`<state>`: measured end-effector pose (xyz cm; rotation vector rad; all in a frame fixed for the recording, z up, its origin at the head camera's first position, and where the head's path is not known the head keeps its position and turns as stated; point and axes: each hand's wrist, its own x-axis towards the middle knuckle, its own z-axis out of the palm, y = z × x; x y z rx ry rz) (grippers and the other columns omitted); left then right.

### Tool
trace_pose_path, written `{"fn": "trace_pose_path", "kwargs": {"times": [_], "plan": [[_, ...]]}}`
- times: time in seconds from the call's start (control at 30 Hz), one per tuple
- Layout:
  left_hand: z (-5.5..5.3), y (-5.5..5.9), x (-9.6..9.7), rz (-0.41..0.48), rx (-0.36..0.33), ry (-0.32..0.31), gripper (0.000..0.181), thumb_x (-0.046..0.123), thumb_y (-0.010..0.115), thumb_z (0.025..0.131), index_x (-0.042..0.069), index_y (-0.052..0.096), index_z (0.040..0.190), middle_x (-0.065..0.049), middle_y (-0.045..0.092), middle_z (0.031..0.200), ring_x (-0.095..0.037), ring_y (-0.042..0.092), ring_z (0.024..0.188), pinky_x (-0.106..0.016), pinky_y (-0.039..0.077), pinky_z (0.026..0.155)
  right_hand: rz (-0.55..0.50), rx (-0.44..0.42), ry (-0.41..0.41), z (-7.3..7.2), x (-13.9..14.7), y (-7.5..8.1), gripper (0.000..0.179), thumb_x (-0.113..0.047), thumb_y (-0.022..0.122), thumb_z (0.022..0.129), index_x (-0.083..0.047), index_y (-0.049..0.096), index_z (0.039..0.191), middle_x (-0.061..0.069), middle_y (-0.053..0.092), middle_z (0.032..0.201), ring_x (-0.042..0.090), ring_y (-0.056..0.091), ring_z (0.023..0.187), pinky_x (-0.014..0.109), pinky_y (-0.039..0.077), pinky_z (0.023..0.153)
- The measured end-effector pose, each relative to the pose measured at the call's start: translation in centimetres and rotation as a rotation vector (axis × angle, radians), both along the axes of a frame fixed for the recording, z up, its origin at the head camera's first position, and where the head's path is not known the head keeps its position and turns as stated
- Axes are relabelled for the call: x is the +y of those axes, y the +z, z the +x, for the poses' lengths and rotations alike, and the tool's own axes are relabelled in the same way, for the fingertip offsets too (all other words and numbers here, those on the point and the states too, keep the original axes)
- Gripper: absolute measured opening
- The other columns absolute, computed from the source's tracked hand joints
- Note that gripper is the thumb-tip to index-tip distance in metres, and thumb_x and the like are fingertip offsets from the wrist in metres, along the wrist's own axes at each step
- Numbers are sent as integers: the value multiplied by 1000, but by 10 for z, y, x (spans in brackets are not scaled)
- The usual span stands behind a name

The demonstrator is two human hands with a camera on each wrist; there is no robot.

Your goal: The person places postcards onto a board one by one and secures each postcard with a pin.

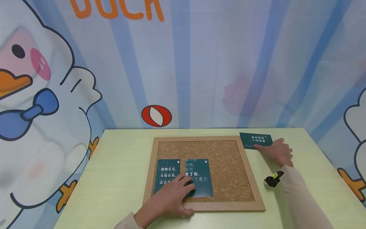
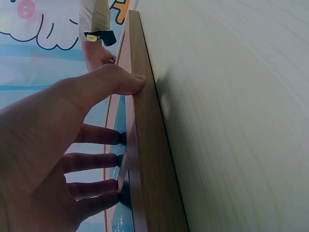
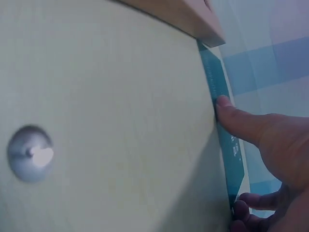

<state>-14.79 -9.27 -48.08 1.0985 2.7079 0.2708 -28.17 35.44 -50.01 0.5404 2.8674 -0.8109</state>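
A wood-framed cork board (image 1: 233, 171) lies on the table with two dark green cards on it, both printed with white characters. My left hand (image 1: 174, 195) spreads over the lower edges of the left card (image 1: 168, 167) and the right card (image 1: 201, 187). In the left wrist view its thumb (image 2: 130, 83) rests on the frame's near side (image 2: 147, 145). Beyond the board's upper right corner lies a third green card (image 1: 254, 139). My right hand (image 1: 278, 152) touches it, thumb (image 3: 231, 116) on its near edge, other fingers around its right end.
A shiny round metal piece (image 3: 30, 153), like a thumbtack, lies on the pale table in the right wrist view. A printed cloth backdrop (image 1: 197, 63) rises behind the table's far edge. The board's raised frame (image 1: 206, 207) borders the cork.
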Motion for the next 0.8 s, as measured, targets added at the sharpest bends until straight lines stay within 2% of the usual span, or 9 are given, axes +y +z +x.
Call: {"fn": "trace_pose_path", "kwargs": {"times": [0.17, 0.3, 0.4, 0.6, 0.8], "plan": [[0, -1, 0, 4, 5, -2, 65, 64, 74, 85, 24, 64, 135, 0, 51, 151, -27, 44, 141, -44, 51, 103, -16, -32, -4, 1, 0, 7, 98, -63, 77, 83, 20, 39, 117, 43, 43, 114, 58, 43, 103, 67, 41, 84], [1, -1, 0, 8, 2, -1, 65, 63, 74, 85, 24, 64, 136, 0, 51, 151, -26, 45, 140, -44, 51, 103, -22, -51, -18, 1, -1, 9, 108, -57, 78, 85, 28, 29, 130, 51, 30, 129, 64, 36, 115, 71, 39, 92], [1, -1, 0, 4, 2, 1, 65, 63, 74, 85, 24, 64, 136, 0, 51, 151, -26, 45, 140, -44, 51, 103, -28, -44, -46, 1, -2, 8, 114, -54, 79, 85, 29, 21, 136, 53, 27, 134, 65, 35, 119, 71, 39, 94], [0, 1, 0, -1, 6, 1, 65, 63, 74, 84, 24, 64, 136, 0, 51, 150, -26, 45, 139, -44, 51, 104, -81, -1, -72, 4, 0, 6, 124, -51, 82, 84, 20, 4, 148, 53, 20, 143, 70, 28, 126, 74, 37, 98], [0, 1, 0, 3, 4, -5, 65, 63, 74, 85, 23, 64, 136, -1, 51, 150, -27, 45, 140, -44, 52, 103, -154, 81, -18, 10, 7, 4, 112, -46, 85, 85, 8, 9, 149, 51, 20, 142, 63, 39, 115, 73, 39, 92]]}}
